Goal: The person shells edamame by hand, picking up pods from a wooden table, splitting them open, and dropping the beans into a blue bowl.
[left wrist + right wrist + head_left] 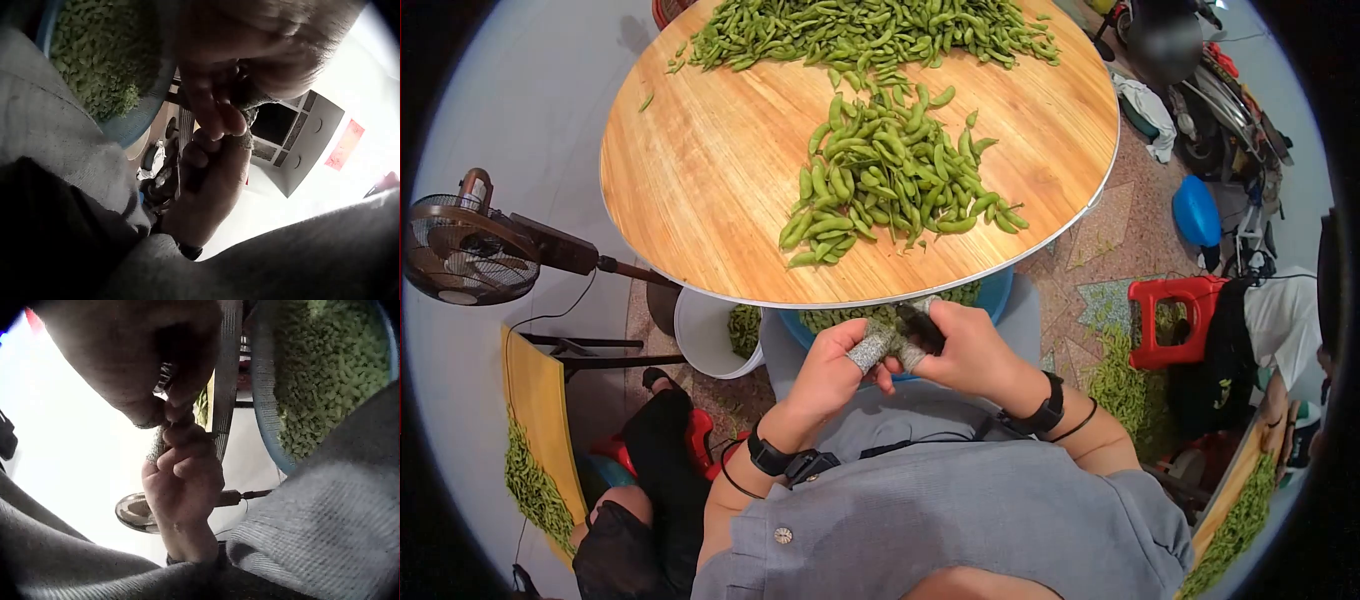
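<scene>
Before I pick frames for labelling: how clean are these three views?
Head view: sharp, evenly lit, with fisheye bending and black corners; the pods on the table read clearly. Left wrist view: the left hand is close, blurred and dark against a blown-out background. Right wrist view: the right hand is shadowed, the white backdrop overexposed.

Left hand at seven o'clock, right hand at five, meeting at centre, fingers curled, fingertips sleeved, wrists banded
</scene>
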Available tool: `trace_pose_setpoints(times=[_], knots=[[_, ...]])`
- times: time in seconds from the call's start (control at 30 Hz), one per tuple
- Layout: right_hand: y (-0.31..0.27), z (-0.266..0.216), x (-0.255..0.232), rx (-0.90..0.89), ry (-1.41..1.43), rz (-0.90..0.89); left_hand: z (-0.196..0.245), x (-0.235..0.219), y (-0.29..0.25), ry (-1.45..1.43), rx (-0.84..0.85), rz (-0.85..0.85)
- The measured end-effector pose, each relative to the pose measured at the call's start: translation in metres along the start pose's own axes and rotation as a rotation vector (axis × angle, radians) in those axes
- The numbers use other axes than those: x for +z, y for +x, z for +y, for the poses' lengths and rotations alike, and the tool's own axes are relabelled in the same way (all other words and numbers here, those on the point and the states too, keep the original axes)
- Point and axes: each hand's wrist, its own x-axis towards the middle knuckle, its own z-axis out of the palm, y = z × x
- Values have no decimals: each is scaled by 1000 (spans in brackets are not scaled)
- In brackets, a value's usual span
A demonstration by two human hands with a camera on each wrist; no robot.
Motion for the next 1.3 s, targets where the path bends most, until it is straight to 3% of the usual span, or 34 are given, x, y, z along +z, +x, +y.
trace_pose_setpoints(times=[0.03,0.23,0.4,0.5,0.67,0.73,0.77,0.8,0.87,0.9,0.97,1.0,1.07,1.17,1.2,1.23,1.27,1.3], knots=[[0,-1,2,-72,-128,22,-1,0,0,20,8,28],[-5,-6,14,-150,-202,21,-3,-1,0,167,138,56],[-5,-3,16,-119,-303,27,-2,-4,-3,390,231,96],[-5,-6,11,-118,-363,39,1,-10,-11,427,232,235],[16,-12,5,-196,-335,119,-5,-59,-43,504,487,572],[38,-11,6,-237,-391,239,-5,-77,-51,508,575,804],[51,-9,7,-263,-405,284,-11,-100,-60,674,508,892],[62,-7,11,-267,-403,281,-11,-117,-64,927,569,994],[81,1,19,-196,-511,327,-2,-134,-74,1292,459,1089],[89,8,21,-219,-608,310,-1,-134,-75,1290,457,1098],[89,12,22,-218,-580,323,2,-133,-73,1522,258,1214],[87,11,23,-205,-554,338,4,-131,-72,1519,253,1222],[78,9,18,-230,-490,364,12,-116,-67,1559,498,1190],[56,-5,10,-200,-326,339,27,-57,-42,1089,669,661],[48,-13,8,-148,-222,291,23,-46,-33,959,496,521],[41,-22,7,-107,-179,241,20,-32,-20,832,527,399],[35,-21,8,-104,-180,239,24,-14,-9,489,420,308],[29,-18,10,-195,-226,232,24,-10,0,429,374,212]])
